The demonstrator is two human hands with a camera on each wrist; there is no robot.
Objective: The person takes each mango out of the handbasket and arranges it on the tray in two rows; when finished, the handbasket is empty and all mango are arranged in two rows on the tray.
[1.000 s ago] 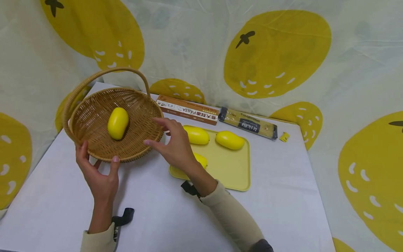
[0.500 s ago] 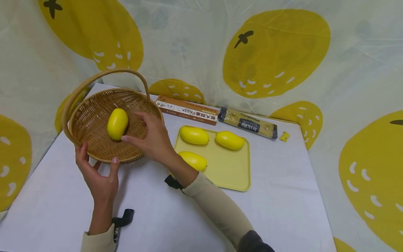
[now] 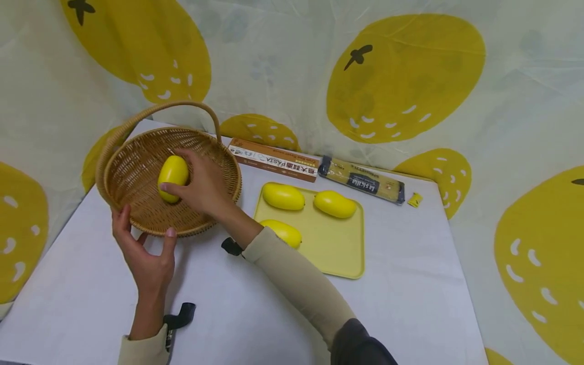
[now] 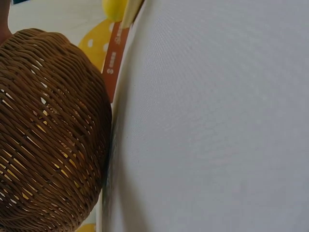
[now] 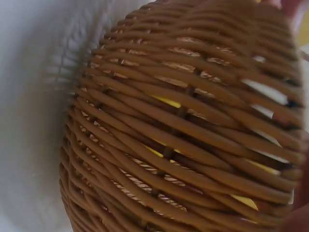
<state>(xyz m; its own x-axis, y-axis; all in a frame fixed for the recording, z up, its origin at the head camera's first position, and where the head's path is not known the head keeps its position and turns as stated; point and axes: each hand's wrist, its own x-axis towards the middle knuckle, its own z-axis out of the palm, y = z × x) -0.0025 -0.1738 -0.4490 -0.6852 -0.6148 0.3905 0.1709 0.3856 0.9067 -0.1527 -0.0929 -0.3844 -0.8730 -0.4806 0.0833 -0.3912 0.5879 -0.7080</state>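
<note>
A brown wicker basket (image 3: pixel 132 177) with an arched handle is tilted toward me on the left of the table. My left hand (image 3: pixel 147 258) holds its near rim, thumb on the front edge and fingers at the left. Inside lies a yellow mango (image 3: pixel 173 170). Reaching over the rim, my right hand (image 3: pixel 204 185) grips that mango, its thumb across the lower front and a finger at the top. Both wrist views mostly show the outer weave, with the basket wall (image 4: pixel 53 125) filling the left wrist view's left side. Bits of yellow show through the weave (image 5: pixel 183 130) in the right wrist view.
A pale yellow tray (image 3: pixel 333 248) right of the basket carries three more mangoes (image 3: pixel 335 204). Behind it lie a pasta box (image 3: pixel 274 161) and a spaghetti packet (image 3: pixel 362 180). A small yellow wrapper (image 3: pixel 414 199) sits near the right edge. A fruit-print cloth (image 3: pixel 283 61) hangs behind.
My right hand has moved left from the basket's right rim into the basket and closed on the mango. The left hand stays on the rim, and the basket is nearly still.
</note>
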